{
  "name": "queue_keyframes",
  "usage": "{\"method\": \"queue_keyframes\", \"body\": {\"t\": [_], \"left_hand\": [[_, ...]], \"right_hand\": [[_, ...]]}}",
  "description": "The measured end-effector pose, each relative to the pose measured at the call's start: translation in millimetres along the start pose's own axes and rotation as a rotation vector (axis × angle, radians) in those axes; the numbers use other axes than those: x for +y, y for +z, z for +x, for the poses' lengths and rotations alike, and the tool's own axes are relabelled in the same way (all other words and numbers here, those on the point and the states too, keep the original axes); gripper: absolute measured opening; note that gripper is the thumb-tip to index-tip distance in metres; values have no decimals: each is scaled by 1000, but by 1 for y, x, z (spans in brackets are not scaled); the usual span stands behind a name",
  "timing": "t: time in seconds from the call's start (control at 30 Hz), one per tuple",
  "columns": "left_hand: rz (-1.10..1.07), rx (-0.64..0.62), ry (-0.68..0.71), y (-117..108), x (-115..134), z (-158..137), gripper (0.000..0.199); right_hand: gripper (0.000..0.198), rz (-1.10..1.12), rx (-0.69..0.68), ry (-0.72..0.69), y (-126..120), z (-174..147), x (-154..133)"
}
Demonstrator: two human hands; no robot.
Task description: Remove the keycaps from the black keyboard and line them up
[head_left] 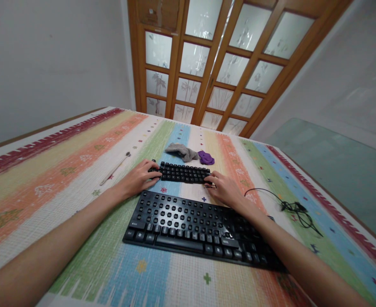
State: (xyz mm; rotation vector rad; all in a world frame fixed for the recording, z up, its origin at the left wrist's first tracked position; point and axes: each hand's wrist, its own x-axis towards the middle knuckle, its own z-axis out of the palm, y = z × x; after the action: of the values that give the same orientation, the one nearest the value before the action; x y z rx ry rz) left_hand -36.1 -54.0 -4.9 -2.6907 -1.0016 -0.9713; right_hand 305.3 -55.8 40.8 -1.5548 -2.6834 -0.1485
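Loose black keycaps point(184, 174) stand packed in rows on the striped tablecloth. My left hand point(143, 175) rests at their left end, fingers stretched and apart, touching the outer keycaps. At the right end, my right hand point(221, 186) has its thumb and fingers drawn together at a corner keycap; the fingertips are partly hidden. Nearer to me lies a black keyboard point(181, 243). Its upper rows show bare key stems, while the bottom row and some larger keys still have caps. My right forearm passes over the keyboard's right part and hides some of it.
Behind the keycaps lie a grey cloth point(181, 152) and a purple cloth point(206, 157). A thin brush point(115, 169) is to the left. At the right, a tangled black cable point(298, 211) lies on the tablecloth point(88, 238). A green chair back point(335, 170) stands beyond the right edge.
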Motion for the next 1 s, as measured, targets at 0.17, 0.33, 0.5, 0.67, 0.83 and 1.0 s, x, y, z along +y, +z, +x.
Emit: {"method": "queue_keyframes", "body": {"t": [0.17, 0.33, 0.5, 0.67, 0.83, 1.0], "left_hand": [[1, -2, -10, 1, 0, -1, 23], [0, -4, -26, 1, -1, -2, 23], [1, -1, 3, 2, -1, -2, 22], [17, 6, 16, 1, 0, -1, 22], [27, 10, 30, 0, 0, -1, 21], [36, 1, 24, 0, 1, 0, 22]], "right_hand": [[28, 3, 2, -4, 1, 0, 1], [27, 2, 6, -2, 2, 0, 2], [28, 9, 8, 6, 1, -1, 2], [29, 10, 4, 7, 0, -1, 1], [29, 13, 9, 8, 1, -1, 1], [30, 12, 12, 7, 2, -1, 2]]}}
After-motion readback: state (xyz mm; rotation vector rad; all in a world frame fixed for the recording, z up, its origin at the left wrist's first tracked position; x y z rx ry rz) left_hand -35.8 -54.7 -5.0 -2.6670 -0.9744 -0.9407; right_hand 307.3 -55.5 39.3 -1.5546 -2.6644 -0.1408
